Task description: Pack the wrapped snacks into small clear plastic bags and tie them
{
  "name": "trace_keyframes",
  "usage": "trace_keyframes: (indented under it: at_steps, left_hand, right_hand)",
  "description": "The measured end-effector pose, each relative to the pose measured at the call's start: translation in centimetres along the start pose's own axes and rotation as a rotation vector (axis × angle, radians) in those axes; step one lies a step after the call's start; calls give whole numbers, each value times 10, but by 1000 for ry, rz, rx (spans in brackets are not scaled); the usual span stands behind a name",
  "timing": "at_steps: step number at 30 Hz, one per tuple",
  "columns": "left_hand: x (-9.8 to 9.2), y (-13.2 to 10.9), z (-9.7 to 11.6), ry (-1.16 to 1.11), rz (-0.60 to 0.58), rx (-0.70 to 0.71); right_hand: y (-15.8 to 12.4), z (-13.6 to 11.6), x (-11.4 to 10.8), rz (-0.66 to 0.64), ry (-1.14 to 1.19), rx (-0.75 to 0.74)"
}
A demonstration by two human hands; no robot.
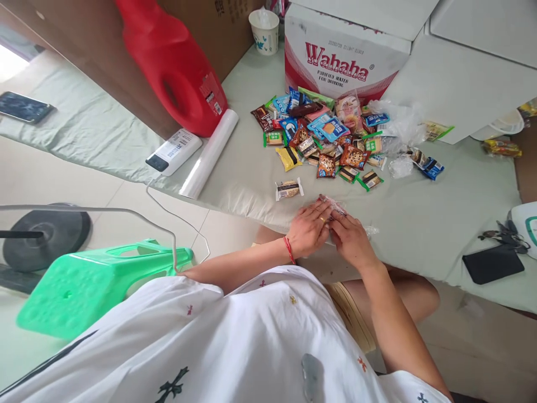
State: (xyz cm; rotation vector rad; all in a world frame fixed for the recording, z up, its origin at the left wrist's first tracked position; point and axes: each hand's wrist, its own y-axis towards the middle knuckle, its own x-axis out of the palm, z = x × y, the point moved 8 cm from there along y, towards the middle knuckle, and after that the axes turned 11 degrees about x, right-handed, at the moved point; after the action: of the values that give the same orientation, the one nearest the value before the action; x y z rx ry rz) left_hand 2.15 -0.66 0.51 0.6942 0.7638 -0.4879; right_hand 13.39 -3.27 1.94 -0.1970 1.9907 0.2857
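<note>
At the table's near edge, my left hand (310, 228) and my right hand (352, 238) come together over a small packet in clear plastic film (333, 205). The fingers of both hands are pressed together on it and hide most of it, so its contents cannot be made out. A bit of crinkled film (371, 230) sticks out beside my right hand. Just beyond my left hand lies a single wrapped biscuit (289, 189). Farther back is a pile of small wrapped snacks (325, 137) in brown, blue, yellow and green packaging.
A white and red carton (344, 67) stands behind the snacks, with a paper cup (264, 33) beside it. To the left are a roll of plastic film (210, 154), a power bank (176, 152) and a red jug (180, 73). Crumpled clear plastic (400, 126) and a black pouch (493, 263) lie right.
</note>
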Motion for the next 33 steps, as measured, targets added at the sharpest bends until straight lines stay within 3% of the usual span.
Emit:
trace_keyframes:
  at_steps: [3, 6, 9, 13, 17, 22, 27, 33]
  left_hand:
    - [8, -7, -4, 38, -46, -8]
    - [10, -5, -3, 69, -48, -8]
    - [10, 1, 3, 110, -42, 10]
    - [15, 6, 8, 84, -24, 12]
    - [24, 9, 9, 29, -14, 55]
    - [30, 5, 6, 21, -49, 123]
    - [36, 4, 8, -84, -97, 177]
    - [28, 6, 18, -257, -67, 209]
  right_hand:
    - [-7, 4, -27, 17, 266, 29]
    - [-23, 32, -65, 190, 445, 159]
    - [-45, 69, -86, 354, 287, 304]
    - [-60, 88, -61, 173, -1, 301]
    - [-65, 70, -35, 56, 109, 162]
    - [-61, 38, -48, 123, 142, 73]
    - [-29, 23, -58, 56, 265, 126]
    - [15, 49, -22, -128, 601, 430]
